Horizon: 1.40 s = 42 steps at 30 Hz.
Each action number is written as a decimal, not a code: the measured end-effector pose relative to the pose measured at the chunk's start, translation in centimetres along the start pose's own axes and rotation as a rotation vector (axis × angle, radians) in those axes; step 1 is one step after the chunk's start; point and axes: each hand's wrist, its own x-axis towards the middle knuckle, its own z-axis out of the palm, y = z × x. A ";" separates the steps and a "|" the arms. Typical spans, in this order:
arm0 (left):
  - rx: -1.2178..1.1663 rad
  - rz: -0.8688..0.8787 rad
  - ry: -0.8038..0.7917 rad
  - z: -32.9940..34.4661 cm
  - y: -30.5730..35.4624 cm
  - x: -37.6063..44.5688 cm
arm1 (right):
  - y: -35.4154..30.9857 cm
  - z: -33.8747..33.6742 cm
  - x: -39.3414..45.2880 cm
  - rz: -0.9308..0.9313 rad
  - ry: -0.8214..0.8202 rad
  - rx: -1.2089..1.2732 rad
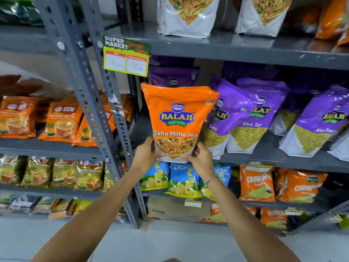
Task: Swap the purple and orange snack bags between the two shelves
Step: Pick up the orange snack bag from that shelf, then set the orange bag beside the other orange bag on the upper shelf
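**Orange bag goes onto the purple shelf**

Orange snack bag stands up tall in front of the middle shelf. Both hands hold it at the bottom. The left hand wraps the bottom left corner, and the right hand wraps the bottom right corner. Each grip is closed on the bag, with thumbs on the front and the other fingers mostly hidden behind it.

All of the bag rises above the grip, so the top can flop. I think it is best to keep both hands low and even, so the bag stays straight.

Just right of the grip, the purple snack bags lean in a row on the same shelf. The nearest one sits just beside the orange bag, maybe touching it; I cannot tell. Behind the top of the orange bag, one more purple bag peeks out.

To do this step well, the bag likely needs to slide back gently into the open spot on the left end of the shelf, with its flat bottom set down first. Pushing too fast could knock the leaning purple bags over. Letting go should wait until the bag stands by itself.

Above the grip, the upper shelf holds white bags and some orange ones at the far right.
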 end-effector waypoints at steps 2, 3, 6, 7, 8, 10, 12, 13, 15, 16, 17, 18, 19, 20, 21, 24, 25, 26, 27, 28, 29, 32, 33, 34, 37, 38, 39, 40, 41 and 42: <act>0.015 0.042 0.006 -0.6 1.7 -1.1 | -1.4 -1.3 -0.7 -0.053 0.005 -0.026; 0.025 0.065 0.014 -0.9 2.6 -1.6 | -2.2 -2.0 -1.1 -0.077 0.013 -0.038; 0.003 0.129 0.057 -2.1 5.7 -2.8 | -5.4 -4.1 -1.7 -0.165 0.046 -0.064; -0.016 0.156 0.066 -2.8 7.0 -3.1 | -6.7 -4.8 -1.8 -0.197 0.054 -0.059; -0.023 0.186 0.068 -3.6 8.5 -3.2 | -8.2 -5.5 -1.8 -0.236 0.064 -0.049; -0.055 0.230 0.051 -5.3 11.5 -3.3 | -11.4 -7.0 -1.8 -0.322 0.084 -0.036; -0.105 0.242 0.025 -7.1 14.7 -3.4 | -14.7 -8.5 -1.8 -0.382 0.094 -0.024; -0.107 0.248 0.028 -8.0 16.3 -3.3 | -16.5 -9.3 -1.7 -0.417 0.099 -0.017; -0.095 0.280 0.052 -9.3 19.2 -3.1 | -19.3 -10.9 -1.2 -0.487 0.103 0.009; -0.102 0.299 0.063 -9.7 20.6 -3.0 | -20.5 -11.7 -0.9 -0.507 0.103 0.033; -0.112 0.318 0.076 -10.1 22.2 -3.0 | -21.7 -12.5 -0.5 -0.520 0.106 0.060; -0.115 0.340 0.090 -10.3 23.8 -2.9 | -22.8 -13.4 -0.1 -0.536 0.111 0.081; -0.112 0.361 0.103 -10.5 25.4 -2.6 | -23.8 -14.4 0.5 -0.553 0.115 0.085; -0.103 0.380 0.117 -10.4 26.9 -2.2 | -24.7 -15.4 1.1 -0.569 0.117 0.076; -0.088 0.394 0.135 -10.3 28.4 -1.8 | -25.6 -16.5 1.7 -0.580 0.119 0.064; -0.078 0.426 0.149 -9.3 32.3 0.2 | -27.7 -19.9 3.8 -0.591 0.134 0.049; -0.077 0.436 0.150 -8.7 33.4 1.0 | -28.2 -20.9 4.6 -0.595 0.140 0.034; -0.067 0.450 0.158 -8.0 34.4 1.8 | -28.6 -21.9 5.3 -0.597 0.141 0.019; -0.050 0.467 0.169 -7.3 35.3 2.8 | -28.9 -22.9 6.0 -0.592 0.139 0.008; -0.033 0.488 0.184 -6.6 36.1 3.6 | -29.1 -23.7 6.8 -0.582 0.136 0.001; -0.015 0.504 0.201 -5.8 36.8 4.5 | -29.2 -24.5 7.5 -0.570 0.136 -0.007; -0.008 0.494 0.202 -3.2 38.4 6.7 | -28.6 -26.8 10.2 -0.532 0.140 -0.034; -0.032 0.473 0.182 -2.2 38.8 7.3 | -28.3 -27.4 11.1 -0.511 0.137 -0.040; -0.058 0.454 0.169 -1.3 39.0 7.8 | -27.9 -27.9 11.9 -0.491 0.136 -0.052; -0.084 0.397 0.153 0.8 39.4 9.2 | -26.4 -29.2 13.8 -0.427 0.158 -0.080; -0.064 0.375 0.158 1.4 39.5 9.6 | -26.0 -29.5 14.3 -0.411 0.168 -0.097; -0.044 0.360 0.165 1.8 39.5 9.9 | -25.7 -29.8 14.7 -0.397 0.172 -0.115; -0.031 0.355 0.173 2.2 39.6 10.2 | -25.4 -30.0 15.1 -0.384 0.169 -0.128; -0.018 0.348 0.179 2.5 39.7 10.4 | -25.2 -30.2 15.5 -0.375 0.164 -0.139; -0.009 0.342 0.182 2.7 39.8 10.7 | -25.0 -30.2 15.8 -0.369 0.159 -0.150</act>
